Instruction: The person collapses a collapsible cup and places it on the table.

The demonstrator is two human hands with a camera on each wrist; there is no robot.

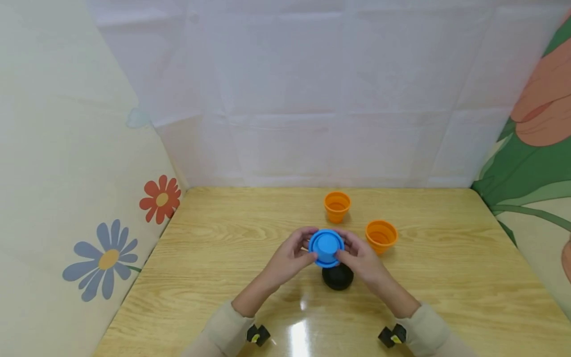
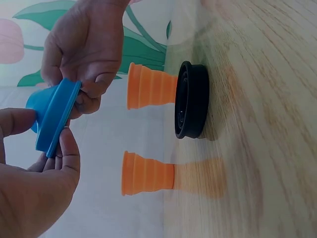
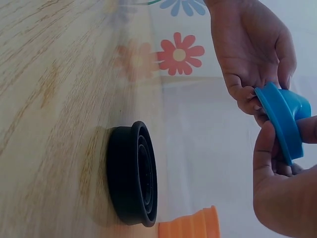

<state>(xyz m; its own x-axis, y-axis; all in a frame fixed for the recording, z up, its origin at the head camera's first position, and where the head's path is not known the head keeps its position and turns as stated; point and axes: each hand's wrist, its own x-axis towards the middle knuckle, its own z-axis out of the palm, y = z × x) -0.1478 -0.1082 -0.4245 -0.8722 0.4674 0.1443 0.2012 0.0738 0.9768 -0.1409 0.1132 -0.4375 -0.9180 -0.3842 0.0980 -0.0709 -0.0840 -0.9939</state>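
Both hands hold a blue collapsible cup (image 1: 327, 246) up over the table, its base facing the head camera. It is partly folded, with the middle section standing out from a wide outer ring (image 2: 60, 116). My left hand (image 1: 289, 260) pinches its left edge, thumb on the near face and fingers behind. On the opposite edge, my right hand (image 1: 365, 263) grips in the same way. Below the blue cup, a black collapsible cup (image 3: 126, 173) lies folded flat on the table, partly covered by the blue one in the head view.
Two orange collapsible cups stand extended and upright beyond the hands: one farther back (image 1: 337, 207), the other to the right (image 1: 381, 237), near the right hand. The wooden table (image 1: 214, 238) meets a white sheet (image 1: 285, 124) behind and flowered cloths at both sides.
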